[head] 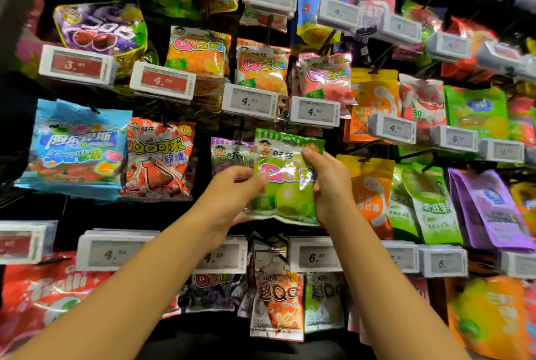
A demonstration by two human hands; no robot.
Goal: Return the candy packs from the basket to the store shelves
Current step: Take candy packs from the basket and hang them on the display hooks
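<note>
I hold a green candy pack [285,185] upright in front of the shelf, at the middle of the view. My left hand [232,194] grips its left edge, thumb on the front. On the other side my right hand [327,182] pinches the right edge near the top corner. The pack's top sits just below the 4.20 price tag [250,101] and its hook. Directly behind it hangs a purple candy pack [229,153], partly covered. The basket is out of view.
Rows of hanging candy packs fill the display: a red cola pack [159,156] and a blue pack [78,145] to the left, orange [371,194] and green packs [426,206] to the right. Price tags jut out on hook ends above and below my hands.
</note>
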